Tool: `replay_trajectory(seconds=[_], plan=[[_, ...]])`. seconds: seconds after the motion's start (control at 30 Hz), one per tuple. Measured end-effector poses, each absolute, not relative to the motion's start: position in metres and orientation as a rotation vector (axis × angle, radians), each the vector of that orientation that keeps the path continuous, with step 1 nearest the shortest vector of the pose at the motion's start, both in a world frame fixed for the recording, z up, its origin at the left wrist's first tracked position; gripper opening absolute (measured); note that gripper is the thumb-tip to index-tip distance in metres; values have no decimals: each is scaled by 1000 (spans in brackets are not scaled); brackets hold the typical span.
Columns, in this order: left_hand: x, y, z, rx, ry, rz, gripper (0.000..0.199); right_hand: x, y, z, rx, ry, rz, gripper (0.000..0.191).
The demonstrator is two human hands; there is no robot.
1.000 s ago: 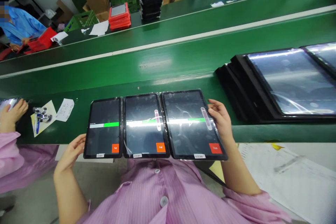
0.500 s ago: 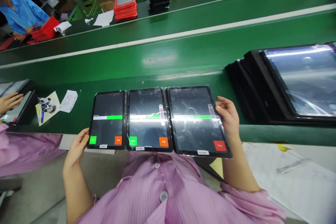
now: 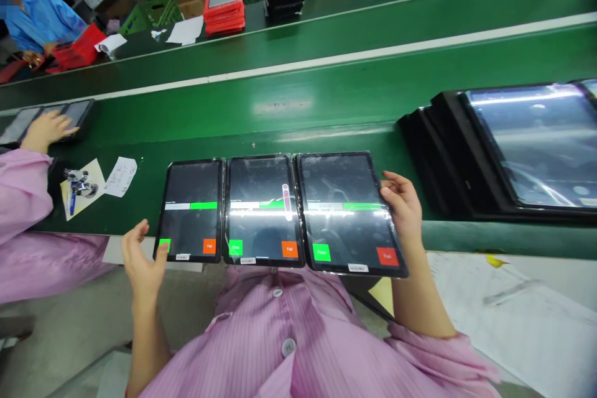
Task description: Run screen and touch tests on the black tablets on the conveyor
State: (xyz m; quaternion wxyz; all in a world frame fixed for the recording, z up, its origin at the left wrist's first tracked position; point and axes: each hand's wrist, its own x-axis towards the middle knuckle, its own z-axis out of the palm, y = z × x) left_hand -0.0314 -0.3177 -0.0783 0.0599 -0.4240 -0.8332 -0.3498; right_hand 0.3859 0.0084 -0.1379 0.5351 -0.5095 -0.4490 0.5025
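Three tablets lie side by side at the bench's near edge: a left tablet (image 3: pixel 191 224), a middle tablet (image 3: pixel 261 230) and a right tablet (image 3: pixel 349 227). Each dark screen carries a white and green bar, a green button and a red or orange "Fail" button. My left hand (image 3: pixel 145 261) is open at the left tablet's lower left corner, fingers apart, its thumb over the green button. Whether the thumb touches the glass I cannot tell. My right hand (image 3: pixel 405 208) grips the right tablet's right edge; some fingertips are hidden.
Black-cased tablets (image 3: pixel 545 143) are stacked at the right. Papers (image 3: pixel 513 311) lie below them. A pen (image 3: pixel 72 199), metal parts (image 3: pixel 83 185) and a note (image 3: pixel 121 176) lie left. A co-worker's hand (image 3: pixel 49 129) rests on tablets (image 3: pixel 77 115). Red cases (image 3: pixel 224 12) stand across the green belt.
My left hand has let go of the left tablet's edge, and its thumb has come over the green button. A green button now shows on the right tablet. The co-worker's hand and tablets moved away.
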Motion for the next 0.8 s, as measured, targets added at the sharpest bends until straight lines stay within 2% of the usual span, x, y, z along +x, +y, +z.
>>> replay_trajectory(seconds=[0.1,0.2,0.27,0.6,0.8], plan=[[10,-303,-77,-1736,-2091,-719,40,385,7,-137,-1210,-1080,1181,51],[48,-286,-80,-1974,-1726,-706,24,384,5,-136,-1200,-1090,1171,52],[64,-278,-81,-2046,-1609,-761,20,385,4,-135,-1188,-1097,1184,52],[64,-270,-73,-2149,-1656,-736,24,390,1,-137,-1224,-1252,1141,49],[68,-269,-73,-2102,-1628,-710,19,433,-39,-123,-1055,-1475,1252,60]])
